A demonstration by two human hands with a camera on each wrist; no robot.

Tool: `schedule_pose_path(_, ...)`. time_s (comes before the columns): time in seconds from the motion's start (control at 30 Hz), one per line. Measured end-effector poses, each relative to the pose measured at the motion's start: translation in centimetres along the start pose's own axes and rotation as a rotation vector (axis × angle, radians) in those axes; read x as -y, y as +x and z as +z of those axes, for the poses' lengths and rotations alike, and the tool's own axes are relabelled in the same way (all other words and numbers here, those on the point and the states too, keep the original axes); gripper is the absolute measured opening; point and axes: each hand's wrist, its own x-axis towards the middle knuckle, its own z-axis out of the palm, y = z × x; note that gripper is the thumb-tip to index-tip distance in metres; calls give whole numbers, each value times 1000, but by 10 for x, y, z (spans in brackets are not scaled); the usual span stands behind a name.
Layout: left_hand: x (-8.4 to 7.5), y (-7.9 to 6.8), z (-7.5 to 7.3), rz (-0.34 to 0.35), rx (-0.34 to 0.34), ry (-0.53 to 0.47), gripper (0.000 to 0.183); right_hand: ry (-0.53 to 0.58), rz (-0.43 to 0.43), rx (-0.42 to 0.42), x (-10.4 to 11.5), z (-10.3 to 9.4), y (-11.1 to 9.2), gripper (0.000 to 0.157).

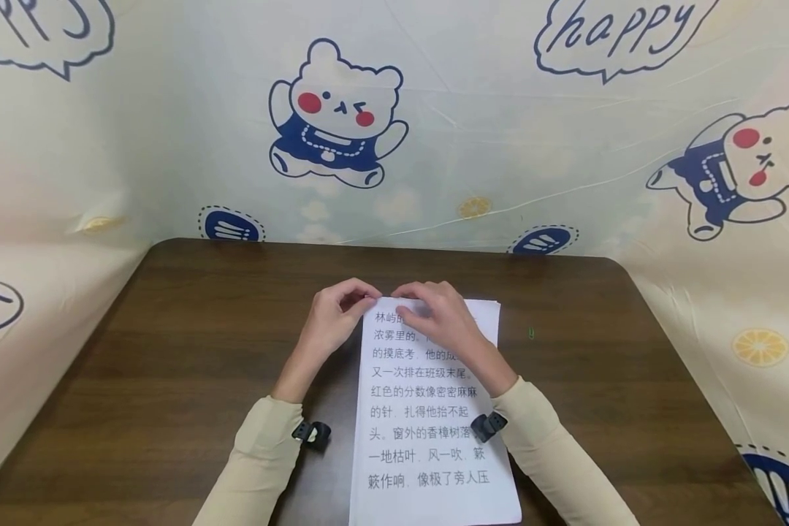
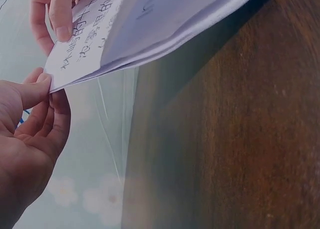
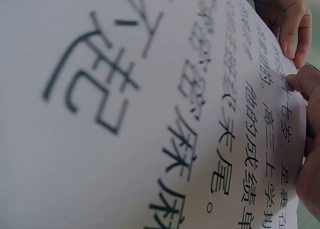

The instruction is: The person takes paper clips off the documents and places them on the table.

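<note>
Several sheets of white paper (image 1: 427,456), printed with large Chinese characters, stand lengthwise before me as a thin stack. My left hand (image 1: 329,321) pinches the top left corner between thumb and fingertips. Along the top edge, a little to the right, my right hand (image 1: 443,314) grips the sheets, thumb on the printed face and fingers behind the edge. In the left wrist view the left hand (image 2: 30,134) is at the corner, and the layered side edges of the paper (image 2: 165,34) show. Print fills much of the right wrist view, with the right hand (image 3: 310,119) at the far edge.
The dark brown wooden table (image 1: 171,365) has rounded far corners. A small green mark (image 1: 531,333) shows right of the paper. Behind and beside the table hangs a pale cloth (image 1: 460,146) printed with bears and orange slices. Each wrist wears a black device (image 1: 312,435).
</note>
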Motion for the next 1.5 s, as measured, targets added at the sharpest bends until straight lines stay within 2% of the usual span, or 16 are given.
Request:
schedule_pose_path(0.53, 2, 0, 2, 5, 10, -15, 12, -102, -72, -116, -4, 6, -3, 25)
schedule_pose_path(1.37, 3, -2, 7, -5, 11, 6, 11, -26, 20, -88, -5, 8, -9, 27)
schedule_pose_path(1.5, 4, -2, 7, -5, 10, 6, 11, -17, 14, -97, -6, 9, -10, 26)
